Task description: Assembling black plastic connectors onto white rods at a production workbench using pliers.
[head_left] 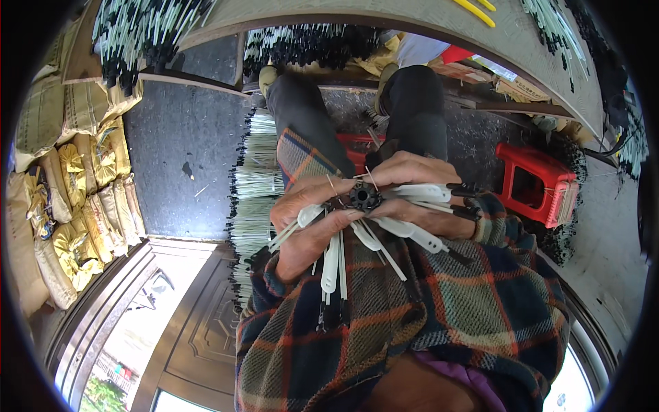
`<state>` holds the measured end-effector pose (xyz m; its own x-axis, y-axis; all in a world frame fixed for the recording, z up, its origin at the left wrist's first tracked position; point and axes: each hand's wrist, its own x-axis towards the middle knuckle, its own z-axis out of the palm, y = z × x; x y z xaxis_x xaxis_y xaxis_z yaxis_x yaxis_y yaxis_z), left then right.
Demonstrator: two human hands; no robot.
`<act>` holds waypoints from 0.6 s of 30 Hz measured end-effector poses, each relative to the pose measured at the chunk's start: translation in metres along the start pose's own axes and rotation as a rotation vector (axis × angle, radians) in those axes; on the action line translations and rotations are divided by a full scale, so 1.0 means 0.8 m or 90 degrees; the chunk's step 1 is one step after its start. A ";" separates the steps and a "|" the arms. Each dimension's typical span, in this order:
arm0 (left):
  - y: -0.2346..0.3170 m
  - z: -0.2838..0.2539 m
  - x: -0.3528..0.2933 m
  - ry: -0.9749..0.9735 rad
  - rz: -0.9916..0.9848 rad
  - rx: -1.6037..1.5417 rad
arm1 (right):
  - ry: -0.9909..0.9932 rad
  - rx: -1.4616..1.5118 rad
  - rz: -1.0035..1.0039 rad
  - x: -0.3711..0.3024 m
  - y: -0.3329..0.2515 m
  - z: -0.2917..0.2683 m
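Note:
Above my lap, my left hand (300, 230) and my right hand (420, 170) meet around a small black toothed plastic hub (364, 196). The left thumb presses close to the hub's near side. My right fingers curl round its far side. White flat plastic arms (330, 264) with thin pale rods and black tips fan out from the hub, like the ribs of an umbrella frame. More white arms (412, 233) spread below the right hand. Thin wires (371, 178) stick up beside the hub. My fingers hide how the arms join it.
A thick stack of pale rods (257, 199) lies left of my legs. To the right stands a red plastic stool (537, 184). Ahead, a workbench (412, 17) carries bundles of black-tipped rods (147, 38). Filled sacks (82, 199) line the left wall, near a brown door (199, 336).

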<state>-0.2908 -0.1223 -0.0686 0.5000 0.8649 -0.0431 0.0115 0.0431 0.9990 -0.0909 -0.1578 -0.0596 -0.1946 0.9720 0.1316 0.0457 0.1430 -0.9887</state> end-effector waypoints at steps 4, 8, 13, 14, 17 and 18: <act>0.002 0.002 0.001 0.016 0.005 -0.011 | 0.015 0.037 -0.007 0.009 -0.009 0.001; 0.000 0.002 0.006 0.009 0.017 -0.001 | -0.009 0.034 0.004 0.011 -0.010 -0.010; 0.012 -0.014 0.013 -0.118 -0.162 -0.246 | -0.029 0.046 -0.052 0.008 0.002 -0.010; 0.005 -0.015 0.019 -0.159 -0.057 -0.194 | -0.033 0.046 -0.049 0.008 0.003 -0.010; -0.003 -0.018 0.022 -0.186 -0.018 -0.181 | -0.024 0.034 -0.093 0.009 0.011 -0.006; 0.000 -0.021 0.024 -0.193 -0.004 -0.159 | -0.027 0.032 -0.112 0.010 0.014 -0.004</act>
<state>-0.2955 -0.0971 -0.0695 0.7343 0.6787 -0.0067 -0.1773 0.2014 0.9633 -0.0891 -0.1475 -0.0693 -0.2366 0.9241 0.3003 -0.0409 0.2993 -0.9533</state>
